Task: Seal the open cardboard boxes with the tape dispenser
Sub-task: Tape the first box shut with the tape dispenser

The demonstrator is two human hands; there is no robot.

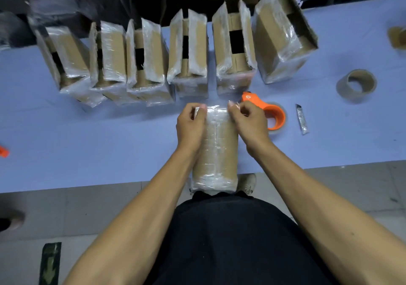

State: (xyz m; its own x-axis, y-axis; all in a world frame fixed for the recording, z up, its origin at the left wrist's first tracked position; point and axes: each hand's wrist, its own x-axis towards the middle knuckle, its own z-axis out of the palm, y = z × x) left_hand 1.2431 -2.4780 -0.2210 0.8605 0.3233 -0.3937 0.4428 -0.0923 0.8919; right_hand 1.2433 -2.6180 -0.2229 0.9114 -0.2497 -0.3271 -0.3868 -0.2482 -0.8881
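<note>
Head cam, looking straight down at a table (87,135) with a light blue cover. Both hands are on one cardboard box (216,150) that sits at the near edge of the table, roughly in the middle, its near end hanging a bit past the edge. This box is closed and shiny with clear tape. The left hand (191,124) has its fingers curled tight around the far left corner of the box, and the right hand (248,122) is pinching at the far right corner, fingers narrow, looks like a bit of tape film between them, though it's too small to be sure.

The orange tape dispenser (271,114) lies on the table just beside the right hand, partly hidden behind it. A row of open boxes (189,54) runs along the far edge, flaps up and wrapped in tape. Further right there's an empty tape core (357,86), and between it and the dispenser a small silvery strip (301,119). An orange bit (3,151) pokes in at the left edge.
</note>
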